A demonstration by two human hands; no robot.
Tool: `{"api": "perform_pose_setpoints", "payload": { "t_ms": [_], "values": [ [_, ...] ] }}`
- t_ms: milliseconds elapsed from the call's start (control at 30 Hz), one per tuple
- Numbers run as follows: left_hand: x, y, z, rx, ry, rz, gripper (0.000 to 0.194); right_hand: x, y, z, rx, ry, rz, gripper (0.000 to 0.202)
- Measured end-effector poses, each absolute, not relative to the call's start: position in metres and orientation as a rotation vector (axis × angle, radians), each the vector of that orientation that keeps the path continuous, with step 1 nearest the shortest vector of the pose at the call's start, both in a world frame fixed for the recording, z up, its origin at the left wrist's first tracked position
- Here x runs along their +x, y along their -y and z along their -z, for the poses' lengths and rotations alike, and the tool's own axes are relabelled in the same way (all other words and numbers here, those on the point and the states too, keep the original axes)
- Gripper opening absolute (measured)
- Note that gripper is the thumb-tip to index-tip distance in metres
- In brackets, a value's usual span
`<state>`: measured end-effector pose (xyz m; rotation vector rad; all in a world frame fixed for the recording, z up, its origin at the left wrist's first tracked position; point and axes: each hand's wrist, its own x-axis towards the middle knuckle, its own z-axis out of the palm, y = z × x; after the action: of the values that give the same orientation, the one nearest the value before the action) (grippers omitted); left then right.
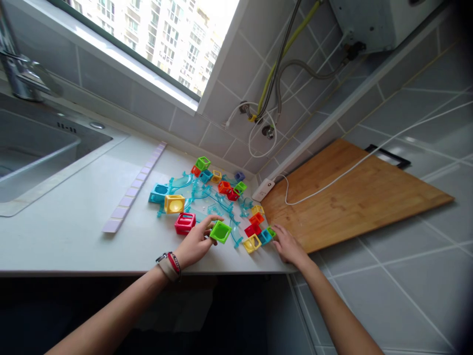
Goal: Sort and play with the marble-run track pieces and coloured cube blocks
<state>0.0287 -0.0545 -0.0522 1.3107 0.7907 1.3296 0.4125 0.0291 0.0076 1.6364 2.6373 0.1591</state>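
Observation:
My left hand [195, 242] grips a bright green hollow cube block [220, 231] above the front part of the counter. Just left of it sit a red cube block [185, 223] and a yellow cube block [174, 203], with a blue block [158, 193] behind. At the right, my right hand [286, 244] has its fingers closed on another green block [271, 231], partly hidden. That block adjoins a blue block [265, 236], near a red block [253, 229], an orange block [256, 218] and a yellow block [252, 243]. Translucent blue track pieces [207, 197] lie between the hands.
More coloured blocks stand farther back, including a green one [203, 163]. A pale segmented strip [135, 190] lies left on the white counter [81, 236], beside a sink [40, 148]. At right, a wooden board [332, 192] leans near a white power strip [263, 189] with a cable.

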Motion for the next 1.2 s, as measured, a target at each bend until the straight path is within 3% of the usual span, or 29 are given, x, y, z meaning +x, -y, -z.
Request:
{"api": "perform_pose_setpoints", "payload": {
  "t_ms": [233, 667, 933, 1200],
  "values": [
    [0.030, 0.055, 0.055, 1.336, -0.778, -1.301, 0.049, 0.414, -0.064, -0.011, 1.395, -2.585, -0.104, 0.070],
    [0.029, 0.060, 0.045, 1.546, -0.890, -1.167, 0.027, 0.412, -0.077, -0.017, 1.476, -2.519, 0.083, 0.038],
    [0.030, 0.056, 0.054, 1.603, -0.967, -1.145, 0.045, 0.408, -0.059, -0.006, 1.622, -2.614, 0.420, 0.052],
    [0.028, 0.054, 0.058, 1.576, -1.014, -1.151, 0.046, 0.388, -0.016, 0.031, 1.946, -2.792, 0.562, 0.054]
  ]
}}
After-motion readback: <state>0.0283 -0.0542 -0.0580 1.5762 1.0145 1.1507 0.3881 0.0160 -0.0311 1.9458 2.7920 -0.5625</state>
